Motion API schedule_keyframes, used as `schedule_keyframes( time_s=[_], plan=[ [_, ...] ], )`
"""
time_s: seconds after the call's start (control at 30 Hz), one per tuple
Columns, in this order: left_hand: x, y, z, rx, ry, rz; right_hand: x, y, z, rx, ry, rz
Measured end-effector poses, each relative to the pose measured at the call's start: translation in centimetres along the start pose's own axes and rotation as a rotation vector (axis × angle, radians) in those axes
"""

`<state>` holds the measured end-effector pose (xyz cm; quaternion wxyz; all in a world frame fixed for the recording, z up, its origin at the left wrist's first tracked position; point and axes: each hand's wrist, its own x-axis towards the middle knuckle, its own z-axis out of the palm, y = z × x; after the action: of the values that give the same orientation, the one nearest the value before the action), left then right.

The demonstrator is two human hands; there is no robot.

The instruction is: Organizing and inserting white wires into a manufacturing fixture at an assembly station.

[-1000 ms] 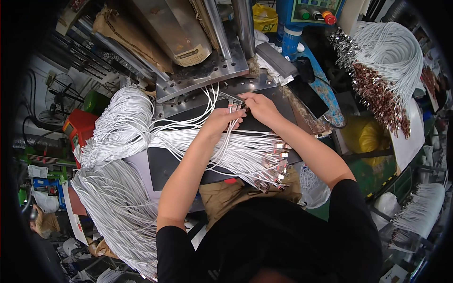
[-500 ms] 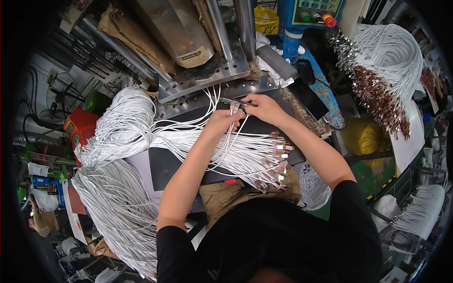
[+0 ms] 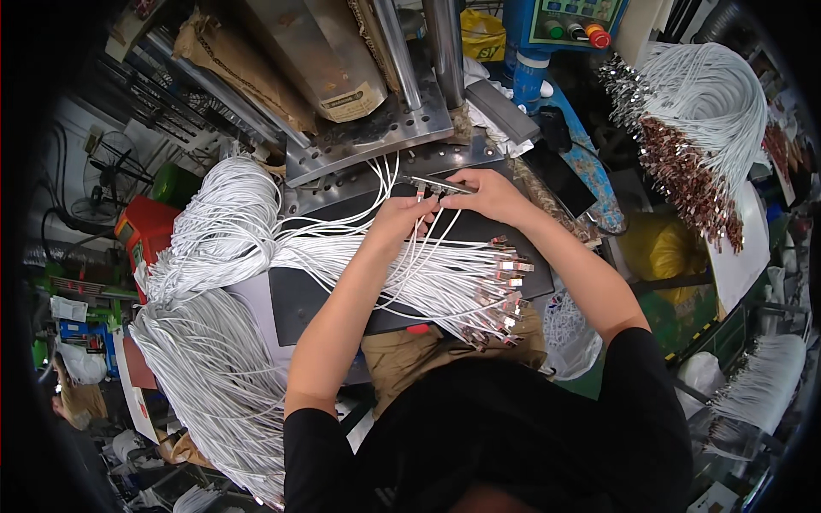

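My left hand (image 3: 405, 217) is closed in a pinch on white cables (image 3: 414, 253), whose lengths hang below the fingers. Close beside it, my right hand (image 3: 489, 197) grips a slim grey metal bar (image 3: 441, 183) that points left, over the left fingertips. What the bar touches at the fingertips is too small to make out. Under both wrists, a thick bundle of white cables (image 3: 342, 256) lies across a black board (image 3: 299, 308). The bundle's connector ends, with metal and copper-coloured parts (image 3: 513, 282), fan out to the right.
Beyond my hands stands a press with a perforated steel plate (image 3: 376, 137) and upright posts. A blue control box (image 3: 569, 21) is at the upper right. Coiled cables (image 3: 227, 205) are heaped at left, with more cables (image 3: 209, 376) nearer. Another cable bundle (image 3: 714, 103) hangs at right.
My right hand has shifted slightly to the right and its grip on the metal bar has changed, so more of the bar shows. My left hand stays nearly in place.
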<state>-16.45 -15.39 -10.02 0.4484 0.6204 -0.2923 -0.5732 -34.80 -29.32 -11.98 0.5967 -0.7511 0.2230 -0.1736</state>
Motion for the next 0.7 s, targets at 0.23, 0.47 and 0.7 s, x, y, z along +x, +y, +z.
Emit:
schedule_keyframes(
  time_s=[0.23, 0.47, 0.7],
  plan=[
    [-0.4, 0.4, 0.2, -0.015, 0.062, -0.024, -0.1, -0.3, -0.4, -0.036, -0.055, 0.084],
    [-0.9, 0.5, -0.7, 0.017, 0.139, 0.045, -0.4, -1.5, -1.5, 0.096, 0.003, 0.143],
    [-0.3, 1.2, -1.9, 0.102, -0.045, -0.125, -0.9, -1.4, -1.5, 0.099, -0.074, 0.121]
  ],
)
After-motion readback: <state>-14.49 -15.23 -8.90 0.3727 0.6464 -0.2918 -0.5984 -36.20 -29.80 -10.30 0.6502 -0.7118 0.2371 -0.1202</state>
